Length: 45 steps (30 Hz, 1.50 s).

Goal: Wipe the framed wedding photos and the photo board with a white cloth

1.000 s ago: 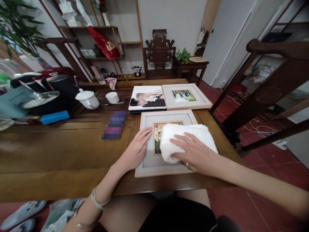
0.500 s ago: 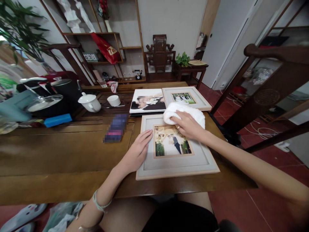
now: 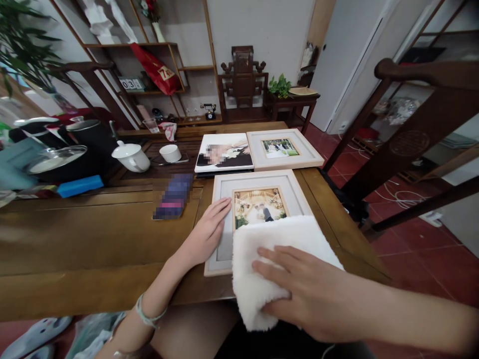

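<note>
A pale wooden picture frame (image 3: 224, 187) with a photo in it lies flat on the brown wooden table (image 3: 86, 234) in front of me. My left hand (image 3: 207, 232) rests flat on the frame's left border, fingers stretched out. My right hand (image 3: 299, 289) presses a folded white fluffy towel (image 3: 262, 249) down over the frame's near edge, fingers spread on top of the cloth. The towel hides the frame's lower right part and hangs past the table's front edge.
Two more pictures lie behind the frame: a frameless print (image 3: 224, 152) and a second framed photo (image 3: 282, 148). To the left are a blurred flat object (image 3: 172, 196), a white teapot (image 3: 130, 155), a white cup (image 3: 170, 152), a blue block (image 3: 80, 185) and black pots (image 3: 88, 134). A dark wooden chair (image 3: 430, 109) stands at right.
My right hand dragged the towel from the frame's far edge down over the photo to its near edge. The left hand stayed on the frame's left border.
</note>
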Tool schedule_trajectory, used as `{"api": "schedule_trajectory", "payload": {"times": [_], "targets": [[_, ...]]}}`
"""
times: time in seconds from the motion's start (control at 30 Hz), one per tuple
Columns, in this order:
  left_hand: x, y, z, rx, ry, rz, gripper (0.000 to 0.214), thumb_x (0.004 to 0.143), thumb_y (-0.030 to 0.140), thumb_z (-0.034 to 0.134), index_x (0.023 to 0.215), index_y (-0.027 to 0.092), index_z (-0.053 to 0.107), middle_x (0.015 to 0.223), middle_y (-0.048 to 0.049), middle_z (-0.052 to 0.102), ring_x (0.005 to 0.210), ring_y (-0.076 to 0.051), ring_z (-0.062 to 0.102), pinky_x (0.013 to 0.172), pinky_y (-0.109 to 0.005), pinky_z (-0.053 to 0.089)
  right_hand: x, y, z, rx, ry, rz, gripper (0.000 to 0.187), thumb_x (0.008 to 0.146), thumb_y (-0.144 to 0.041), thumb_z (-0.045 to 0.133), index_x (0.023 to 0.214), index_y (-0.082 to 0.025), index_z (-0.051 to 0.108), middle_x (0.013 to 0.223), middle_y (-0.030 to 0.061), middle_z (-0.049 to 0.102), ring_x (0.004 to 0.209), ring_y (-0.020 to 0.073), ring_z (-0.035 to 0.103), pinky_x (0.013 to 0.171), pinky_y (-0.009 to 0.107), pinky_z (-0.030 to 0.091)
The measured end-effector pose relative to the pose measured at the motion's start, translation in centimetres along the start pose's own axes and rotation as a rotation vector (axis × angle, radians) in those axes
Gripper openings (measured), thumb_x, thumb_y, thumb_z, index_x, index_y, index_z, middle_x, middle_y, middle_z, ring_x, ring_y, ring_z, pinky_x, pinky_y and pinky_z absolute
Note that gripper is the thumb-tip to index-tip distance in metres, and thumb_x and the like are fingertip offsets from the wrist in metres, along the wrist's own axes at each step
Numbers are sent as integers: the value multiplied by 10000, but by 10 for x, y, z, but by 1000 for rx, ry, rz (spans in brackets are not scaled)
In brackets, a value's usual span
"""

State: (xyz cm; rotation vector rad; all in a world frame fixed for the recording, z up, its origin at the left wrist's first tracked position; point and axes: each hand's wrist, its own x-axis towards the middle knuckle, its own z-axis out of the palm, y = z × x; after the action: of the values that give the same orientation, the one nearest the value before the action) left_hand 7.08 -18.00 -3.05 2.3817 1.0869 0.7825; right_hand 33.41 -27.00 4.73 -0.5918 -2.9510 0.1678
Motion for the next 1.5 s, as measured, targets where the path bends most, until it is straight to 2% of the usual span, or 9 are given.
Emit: {"api": "schedule_trajectory", "payload": {"times": [0.2,0.53,0.7,0.87,1.0,1.1,1.2,1.33,1.5], "targets": [[-1,0,-1,7,-16,5,465,979,182,295,1431,184,402,1504,-106,376,1418,-224,283,1189,-504,215,1,44,29,-124,97,126,373,792,-128,572,1147,-233,616,1347,168,512,1266,356,448,985,553,389],[0,1,-2,5,-26,-13,460,983,185,279,1426,173,402,1513,-106,362,1427,-217,264,1193,-505,206,20,140,24,-308,295,431,370,837,-88,466,1182,-173,570,1293,173,538,1200,316,478,948,466,382],[0,0,-2,0,-31,-8,461,983,188,281,1427,172,402,1511,-112,365,1423,-228,273,1188,-517,214,36,131,19,-235,170,359,375,805,-57,441,1135,-164,583,1158,155,583,1061,284,520,831,397,394],[1,1,-2,0,-26,-3,461,983,189,289,1431,181,399,1510,-111,366,1422,-229,275,1185,-524,217,22,77,3,-51,21,284,313,787,-66,469,1039,-189,609,971,92,613,864,219,554,731,331,405],[1,-1,-1,16,-22,-2,465,981,182,288,1435,183,394,1506,-107,373,1421,-219,278,1187,-512,218,5,30,-9,100,-16,150,327,764,-87,534,1049,-223,620,1142,93,618,1024,235,572,821,346,442],[0,-3,0,33,-15,-1,473,979,179,293,1442,186,386,1505,-104,376,1419,-220,282,1189,-506,217,-2,18,-5,125,0,-4,277,797,-136,563,1042,-239,640,1313,87,559,1213,274,495,934,399,426],[0,-3,1,34,-9,1,472,977,179,295,1438,191,394,1501,-101,383,1416,-222,291,1188,-505,223,-2,35,7,97,33,-55,293,820,-127,531,1069,-233,644,1367,99,525,1281,279,448,988,446,401],[0,0,-1,23,-9,7,464,979,187,288,1428,180,406,1496,-111,388,1414,-222,295,1187,-507,228,4,88,19,-53,49,9,325,834,-119,516,1131,-199,622,1369,160,518,1309,304,424,1030,541,345],[1,3,-3,13,-28,-20,465,982,202,283,1428,167,407,1502,-112,382,1420,-231,284,1190,-504,223,18,142,17,-154,111,74,359,826,-96,495,1146,-209,612,1328,149,553,1343,272,385,1097,622,165]]}}
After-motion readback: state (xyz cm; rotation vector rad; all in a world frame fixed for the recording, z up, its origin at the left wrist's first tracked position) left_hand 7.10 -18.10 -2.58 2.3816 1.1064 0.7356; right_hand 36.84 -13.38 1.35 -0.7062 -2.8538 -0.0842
